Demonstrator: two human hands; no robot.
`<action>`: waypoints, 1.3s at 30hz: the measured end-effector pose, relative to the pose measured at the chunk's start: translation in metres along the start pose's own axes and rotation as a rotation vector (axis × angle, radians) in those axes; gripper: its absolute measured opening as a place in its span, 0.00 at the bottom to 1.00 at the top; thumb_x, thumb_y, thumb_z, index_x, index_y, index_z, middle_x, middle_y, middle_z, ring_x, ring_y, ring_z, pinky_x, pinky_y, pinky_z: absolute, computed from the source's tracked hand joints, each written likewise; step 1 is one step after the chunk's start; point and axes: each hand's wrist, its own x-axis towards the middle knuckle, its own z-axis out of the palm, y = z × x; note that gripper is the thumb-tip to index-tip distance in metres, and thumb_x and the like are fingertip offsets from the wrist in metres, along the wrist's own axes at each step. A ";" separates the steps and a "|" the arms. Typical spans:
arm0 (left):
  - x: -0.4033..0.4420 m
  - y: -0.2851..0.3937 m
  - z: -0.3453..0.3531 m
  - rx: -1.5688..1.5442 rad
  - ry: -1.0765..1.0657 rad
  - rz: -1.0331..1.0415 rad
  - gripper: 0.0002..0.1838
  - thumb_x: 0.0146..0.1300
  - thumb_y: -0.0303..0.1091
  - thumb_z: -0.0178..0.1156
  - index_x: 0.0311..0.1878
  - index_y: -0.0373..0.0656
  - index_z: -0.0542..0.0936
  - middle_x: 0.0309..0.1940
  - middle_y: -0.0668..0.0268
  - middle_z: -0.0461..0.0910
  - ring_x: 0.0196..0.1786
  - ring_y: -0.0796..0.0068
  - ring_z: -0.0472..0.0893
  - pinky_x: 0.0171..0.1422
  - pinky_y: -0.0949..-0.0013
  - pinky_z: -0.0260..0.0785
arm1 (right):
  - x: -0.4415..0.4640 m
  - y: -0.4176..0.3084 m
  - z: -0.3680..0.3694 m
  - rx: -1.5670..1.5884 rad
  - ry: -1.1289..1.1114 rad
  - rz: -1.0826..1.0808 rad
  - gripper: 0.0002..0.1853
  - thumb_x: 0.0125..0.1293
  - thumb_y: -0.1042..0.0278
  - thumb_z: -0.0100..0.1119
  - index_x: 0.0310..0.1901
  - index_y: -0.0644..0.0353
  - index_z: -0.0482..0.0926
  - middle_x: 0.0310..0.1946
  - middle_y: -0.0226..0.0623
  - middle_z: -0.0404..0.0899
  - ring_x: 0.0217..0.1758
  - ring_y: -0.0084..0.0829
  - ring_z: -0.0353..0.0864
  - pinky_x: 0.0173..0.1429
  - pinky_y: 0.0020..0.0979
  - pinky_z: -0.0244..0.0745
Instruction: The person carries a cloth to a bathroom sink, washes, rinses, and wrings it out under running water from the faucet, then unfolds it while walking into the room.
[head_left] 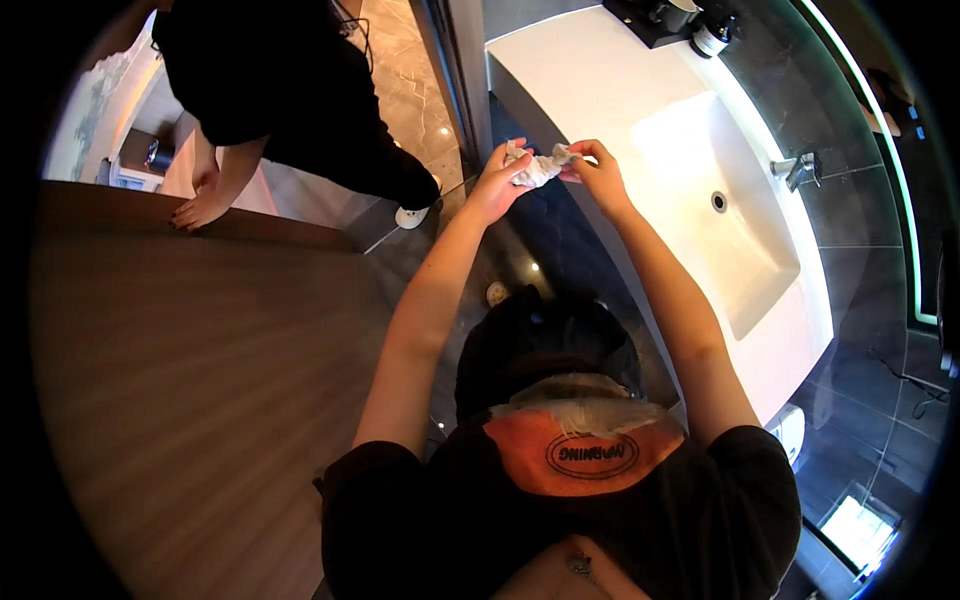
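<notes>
A crumpled white tissue [541,170] is stretched between my two hands, in front of the washbasin counter's edge. My left hand [495,187] is closed around its left end, with the thumb on top. At the other end, my right hand [603,178] pinches the tissue between thumb and fingers. Both arms reach forward, and the tissue hangs over the dark floor beside the white washbasin [690,160], touching neither.
A faucet [797,171] stands at the basin's far side. A black tray [645,22] with a cup and a dark bottle [712,38] is on the counter. At left, another person in black [290,90] stands behind a brown wooden door [200,380], one hand at its edge.
</notes>
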 end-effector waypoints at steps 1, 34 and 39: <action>-0.002 0.001 -0.009 0.116 0.057 -0.014 0.22 0.59 0.34 0.56 0.53 0.41 0.61 0.50 0.58 0.67 0.54 0.66 0.69 0.56 0.58 0.64 | 0.001 -0.003 0.012 0.014 -0.036 0.004 0.09 0.60 0.77 0.46 0.43 0.67 0.68 0.36 0.39 0.71 0.36 0.31 0.78 0.43 0.29 0.77; 0.066 0.095 -0.056 -0.018 0.221 0.291 0.27 0.54 0.28 0.46 0.60 0.42 0.57 0.56 0.58 0.65 0.58 0.59 0.66 0.60 0.52 0.58 | 0.181 -0.090 0.049 0.404 -0.440 -0.067 0.08 0.61 0.79 0.45 0.42 0.60 0.64 0.39 0.34 0.67 0.44 0.29 0.72 0.41 0.31 0.79; 0.085 0.086 -0.059 -0.354 0.248 0.333 0.26 0.53 0.25 0.48 0.57 0.46 0.60 0.52 0.57 0.66 0.56 0.57 0.66 0.59 0.50 0.59 | 0.214 -0.067 0.029 0.323 -0.314 0.015 0.07 0.63 0.73 0.43 0.43 0.59 0.67 0.34 0.32 0.68 0.38 0.22 0.70 0.40 0.22 0.70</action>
